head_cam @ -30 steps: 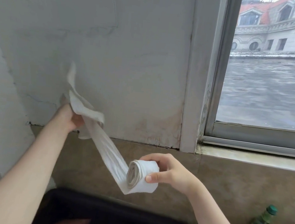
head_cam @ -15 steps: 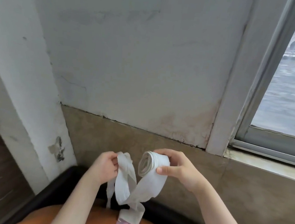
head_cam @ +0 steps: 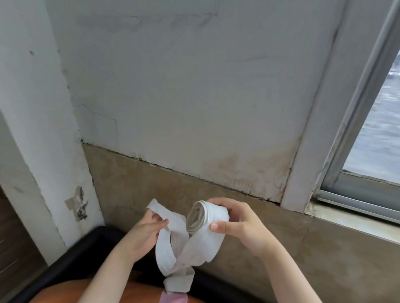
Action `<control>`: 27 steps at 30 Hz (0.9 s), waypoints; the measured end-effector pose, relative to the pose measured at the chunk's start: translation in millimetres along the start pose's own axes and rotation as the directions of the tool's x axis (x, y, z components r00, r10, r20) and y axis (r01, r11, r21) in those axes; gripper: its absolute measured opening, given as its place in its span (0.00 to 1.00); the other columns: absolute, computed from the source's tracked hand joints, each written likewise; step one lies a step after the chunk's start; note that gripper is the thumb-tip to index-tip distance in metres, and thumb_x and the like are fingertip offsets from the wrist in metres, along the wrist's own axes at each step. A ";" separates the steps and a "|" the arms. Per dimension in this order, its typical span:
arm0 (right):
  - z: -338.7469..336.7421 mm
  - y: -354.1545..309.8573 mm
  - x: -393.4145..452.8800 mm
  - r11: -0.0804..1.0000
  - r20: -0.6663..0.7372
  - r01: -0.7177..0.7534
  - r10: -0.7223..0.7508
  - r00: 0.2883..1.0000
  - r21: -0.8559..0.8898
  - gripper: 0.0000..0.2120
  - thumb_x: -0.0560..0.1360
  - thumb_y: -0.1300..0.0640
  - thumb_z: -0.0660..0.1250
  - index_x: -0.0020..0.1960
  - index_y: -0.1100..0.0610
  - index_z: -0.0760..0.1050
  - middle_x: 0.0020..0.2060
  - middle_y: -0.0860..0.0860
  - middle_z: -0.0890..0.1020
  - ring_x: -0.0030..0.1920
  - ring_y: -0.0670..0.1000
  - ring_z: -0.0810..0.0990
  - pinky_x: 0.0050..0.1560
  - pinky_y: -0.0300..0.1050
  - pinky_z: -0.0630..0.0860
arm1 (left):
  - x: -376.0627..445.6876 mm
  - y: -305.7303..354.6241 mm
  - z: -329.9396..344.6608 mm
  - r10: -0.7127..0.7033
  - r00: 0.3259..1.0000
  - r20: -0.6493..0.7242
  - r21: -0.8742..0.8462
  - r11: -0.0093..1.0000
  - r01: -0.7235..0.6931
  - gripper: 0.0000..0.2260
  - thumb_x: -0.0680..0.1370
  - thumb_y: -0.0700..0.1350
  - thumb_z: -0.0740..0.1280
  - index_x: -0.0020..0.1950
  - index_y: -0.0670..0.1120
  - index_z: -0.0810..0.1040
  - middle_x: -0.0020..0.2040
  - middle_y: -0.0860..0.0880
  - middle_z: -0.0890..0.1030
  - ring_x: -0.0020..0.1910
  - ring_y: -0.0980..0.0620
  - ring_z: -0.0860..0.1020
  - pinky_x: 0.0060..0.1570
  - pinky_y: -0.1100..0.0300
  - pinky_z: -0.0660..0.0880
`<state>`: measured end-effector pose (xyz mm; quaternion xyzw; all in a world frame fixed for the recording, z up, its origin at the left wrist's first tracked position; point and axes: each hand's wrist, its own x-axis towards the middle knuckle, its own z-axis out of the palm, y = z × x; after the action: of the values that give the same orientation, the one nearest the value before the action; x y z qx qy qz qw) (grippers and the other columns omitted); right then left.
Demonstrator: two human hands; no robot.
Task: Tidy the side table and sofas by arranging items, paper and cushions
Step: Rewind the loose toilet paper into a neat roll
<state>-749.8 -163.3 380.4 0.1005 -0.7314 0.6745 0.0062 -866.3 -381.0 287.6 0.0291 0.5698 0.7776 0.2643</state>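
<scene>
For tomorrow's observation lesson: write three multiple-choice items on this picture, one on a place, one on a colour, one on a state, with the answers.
1. Where is the window?
A. upper right of the view
B. lower left of the view
C. directly behind the hands

2. What colour is the paper roll?
A. blue
B. white
C. black

3. How is the paper strip?
A. fully wound on the roll
B. torn into separate scraps
C. partly unwound, hanging in a loop

Answers:
1 A, its frame stands at the right edge beside the wall.
2 B, both roll and strip are white.
3 C, the right hand grips the roll while the left hand pinches the loose strip looping below.
</scene>
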 end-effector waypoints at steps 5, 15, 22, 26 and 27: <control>-1.7 1.2 -0.2 1.000 -0.043 -0.016 0.015 0.999 -0.025 0.18 0.63 0.60 0.73 0.52 0.51 0.79 0.45 0.49 0.83 0.46 0.48 0.81 0.49 0.43 0.79 | 11.8 9.4 -0.4 -0.069 0.983 -0.168 0.345 0.931 0.124 0.31 0.78 0.37 0.65 0.77 0.44 0.53 0.75 0.46 0.61 0.73 0.45 0.63 0.70 0.49 0.62; -2.5 6.8 18.3 0.966 -0.253 -0.021 -0.046 0.966 -0.257 0.17 0.68 0.58 0.76 0.52 0.45 0.76 0.47 0.44 0.81 0.48 0.47 0.80 0.50 0.42 0.77 | -20.9 29.0 33.8 -0.193 0.932 -0.306 0.511 0.793 0.332 0.27 0.81 0.58 0.56 0.55 0.34 0.78 0.44 0.41 0.83 0.44 0.44 0.82 0.50 0.52 0.77; 12.0 -4.3 24.9 0.903 -0.299 0.038 -0.181 0.937 -0.427 0.21 0.67 0.57 0.76 0.59 0.50 0.76 0.49 0.40 0.79 0.51 0.42 0.77 0.50 0.34 0.72 | -38.1 27.4 78.6 -0.453 0.882 0.127 0.136 0.889 0.437 0.42 0.76 0.69 0.45 0.61 0.32 0.74 0.54 0.34 0.81 0.52 0.39 0.81 0.44 0.52 0.80; 12.6 -12.8 7.7 0.832 -0.144 0.081 -0.190 0.971 -0.548 0.22 0.66 0.57 0.75 0.59 0.49 0.76 0.48 0.34 0.76 0.54 0.41 0.74 0.55 0.39 0.72 | -36.1 34.6 97.1 -0.260 0.949 0.176 -0.241 0.924 0.298 0.21 0.83 0.48 0.51 0.62 0.35 0.74 0.52 0.34 0.81 0.49 0.38 0.82 0.48 0.46 0.80; 9.5 -12.9 2.5 0.827 -0.100 0.079 -0.161 0.982 -0.557 0.23 0.67 0.57 0.75 0.60 0.49 0.76 0.49 0.35 0.76 0.54 0.41 0.74 0.56 0.41 0.72 | -34.9 39.1 99.5 -0.221 0.961 0.166 -0.275 0.926 0.261 0.18 0.83 0.44 0.52 0.61 0.35 0.75 0.50 0.35 0.82 0.48 0.38 0.82 0.48 0.45 0.79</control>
<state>-749.1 -173.9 392.7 0.0919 -0.8842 0.4393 0.1295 -816.7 -318.2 366.5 -0.0293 0.4284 0.8114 0.3965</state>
